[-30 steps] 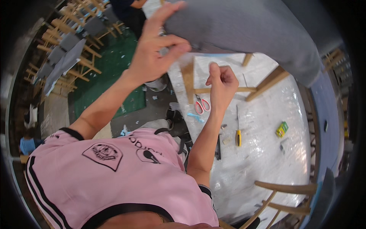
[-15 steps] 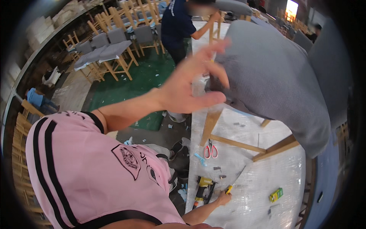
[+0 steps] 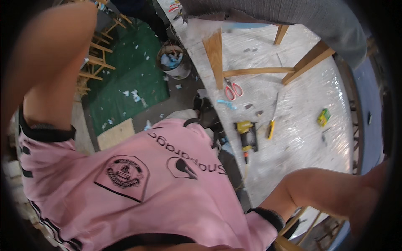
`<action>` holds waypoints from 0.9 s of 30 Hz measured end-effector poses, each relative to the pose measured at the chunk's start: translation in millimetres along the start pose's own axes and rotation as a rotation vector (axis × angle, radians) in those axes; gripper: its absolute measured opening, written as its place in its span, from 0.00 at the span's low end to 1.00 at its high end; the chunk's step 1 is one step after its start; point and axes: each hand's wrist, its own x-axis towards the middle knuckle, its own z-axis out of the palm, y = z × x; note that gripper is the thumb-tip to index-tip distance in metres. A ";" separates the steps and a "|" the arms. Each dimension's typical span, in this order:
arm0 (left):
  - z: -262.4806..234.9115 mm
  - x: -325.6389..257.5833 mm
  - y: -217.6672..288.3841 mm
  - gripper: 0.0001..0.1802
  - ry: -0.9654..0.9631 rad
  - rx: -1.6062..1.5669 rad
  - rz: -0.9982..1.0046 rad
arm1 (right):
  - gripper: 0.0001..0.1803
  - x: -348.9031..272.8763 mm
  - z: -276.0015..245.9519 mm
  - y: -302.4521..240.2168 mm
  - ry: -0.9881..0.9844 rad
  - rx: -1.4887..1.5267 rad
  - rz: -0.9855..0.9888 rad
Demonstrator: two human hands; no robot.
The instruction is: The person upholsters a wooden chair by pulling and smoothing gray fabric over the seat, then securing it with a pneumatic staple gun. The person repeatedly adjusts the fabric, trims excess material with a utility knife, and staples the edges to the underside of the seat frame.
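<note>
- Head view: both of the person's arms are raised and run out of the picture, so neither hand shows; whether the fingers are spread, pressed together or pinching something cannot be told.
- The left upper arm [image 3: 54, 62] fills the upper left, blurred and very close to the camera; the right arm [image 3: 331, 190] crosses the lower right and leaves at the right rim.
- The person's pink shirt [image 3: 138, 188], with black trim at the sleeves, takes up the lower middle.
- The desk [image 3: 301, 138] is covered in shiny clear plastic sheeting and lies to the right of the body.
- A yellow and black power stapler [image 3: 246, 134] lies on the desk near its front edge, the nearest tool to the right arm, apart from it.
- A yellow-handled screwdriver [image 3: 272, 123] lies just right of the stapler, its shaft pointing away from the person.
- Red-handled scissors [image 3: 233, 88] lie farther up, just beside a wooden chair frame [image 3: 259, 62] that stands on the desk.
- Grey upholstery fabric [image 3: 301, 16] covers the top of that frame along the upper rim.
- A small green and yellow object [image 3: 323, 117] sits well to the right on the desk.
- On the floor to the left lie a green mat [image 3: 125, 79] with scraps and a grey bucket [image 3: 173, 62].
</note>
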 end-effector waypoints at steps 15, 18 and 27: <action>-105.6 93.8 59.7 0.30 -0.482 -1.006 0.606 | 0.37 30.3 -65.1 -43.7 0.060 -0.372 0.529; -109.9 69.1 77.4 0.32 -0.516 -1.122 0.716 | 0.37 10.5 -85.7 -58.7 0.123 -0.398 0.517; -85.4 46.1 -46.8 0.33 -0.172 -1.071 0.574 | 0.35 37.3 -124.2 -43.7 0.057 -0.663 0.416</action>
